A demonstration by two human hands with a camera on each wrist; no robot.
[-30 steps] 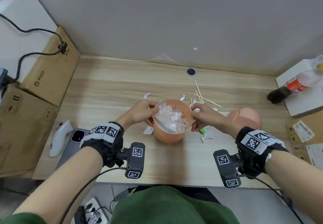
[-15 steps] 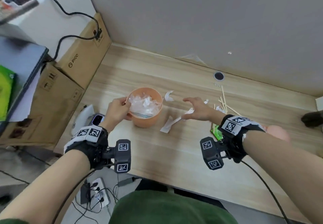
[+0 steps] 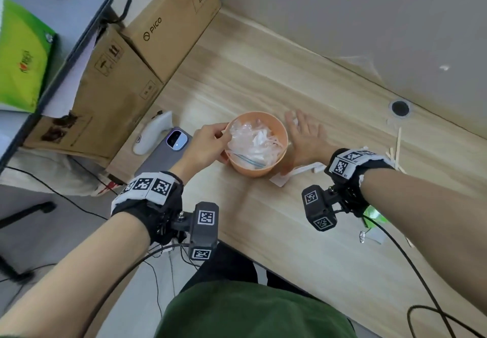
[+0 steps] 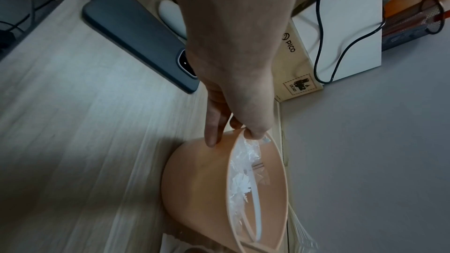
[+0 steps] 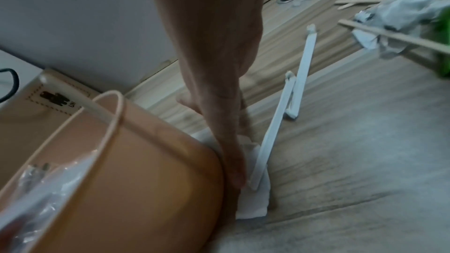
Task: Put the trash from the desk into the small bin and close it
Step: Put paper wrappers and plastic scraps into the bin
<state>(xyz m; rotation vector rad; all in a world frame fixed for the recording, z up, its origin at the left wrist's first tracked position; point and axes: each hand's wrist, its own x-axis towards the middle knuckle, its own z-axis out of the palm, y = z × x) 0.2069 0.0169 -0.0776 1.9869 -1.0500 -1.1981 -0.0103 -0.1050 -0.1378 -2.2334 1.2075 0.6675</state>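
Observation:
The small orange bin [image 3: 274, 165] stands lidless on the desk, holding clear plastic and white scraps. My left hand [image 3: 220, 137] pinches its left rim, thumb inside and fingers on the outer wall [image 4: 212, 141]. My right hand [image 3: 299, 129] lies flat on the desk just right of the bin, fingers straight. In the right wrist view its fingertips [image 5: 235, 172] press on a white paper scrap [image 5: 255, 205] against the bin's wall [image 5: 146, 161]. Folded white paper strips [image 5: 300, 72] lie beside it. Wooden sticks [image 3: 398, 141], crumpled tissue [image 5: 404, 12] and a green wrapper [image 3: 374, 212] lie further right.
A phone [image 3: 163, 156] and a white controller [image 3: 154, 132] lie left of the bin near the desk's edge. Cardboard boxes [image 3: 126, 79] stand at the left end. A cable hole [image 3: 400, 107] sits by the back wall. Cables hang below the front edge.
The bin has slid left across the desk with my left hand on its rim. My right hand left the rim and now lies flat on the paper beside the bin.

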